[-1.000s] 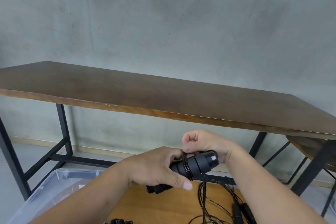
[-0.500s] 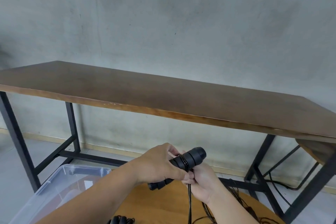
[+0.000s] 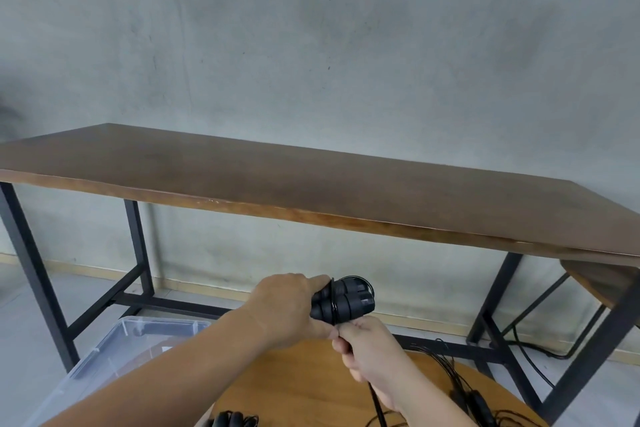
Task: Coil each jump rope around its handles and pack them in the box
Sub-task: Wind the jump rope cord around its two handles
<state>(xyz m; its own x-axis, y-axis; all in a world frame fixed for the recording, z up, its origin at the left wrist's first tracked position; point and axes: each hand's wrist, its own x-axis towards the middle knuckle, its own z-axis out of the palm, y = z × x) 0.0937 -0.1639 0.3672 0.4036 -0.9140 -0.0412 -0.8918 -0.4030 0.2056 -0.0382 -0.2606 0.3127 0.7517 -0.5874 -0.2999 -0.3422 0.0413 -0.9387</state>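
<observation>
My left hand point(image 3: 289, 310) grips a pair of black jump rope handles point(image 3: 346, 302) held side by side, a few turns of thin black rope wound round them. Just below, my right hand point(image 3: 367, 354) grips the rope point(image 3: 375, 400), which runs down out of my fist. A clear plastic box point(image 3: 114, 357) stands on the floor at lower left. Another coiled black rope point(image 3: 230, 419) shows at the bottom edge. More loose black ropes and handles point(image 3: 474, 402) lie on the round table at the right.
A round wooden table point(image 3: 304, 388) lies under my hands. Beyond it a long dark wooden table point(image 3: 311, 191) on black metal legs stands against a grey wall. A cable runs along the floor at the right.
My right hand went from above the handles down under them, carrying the rope round, and now pulls it below. The handles' ends have turned more toward me. The view shifted left.
</observation>
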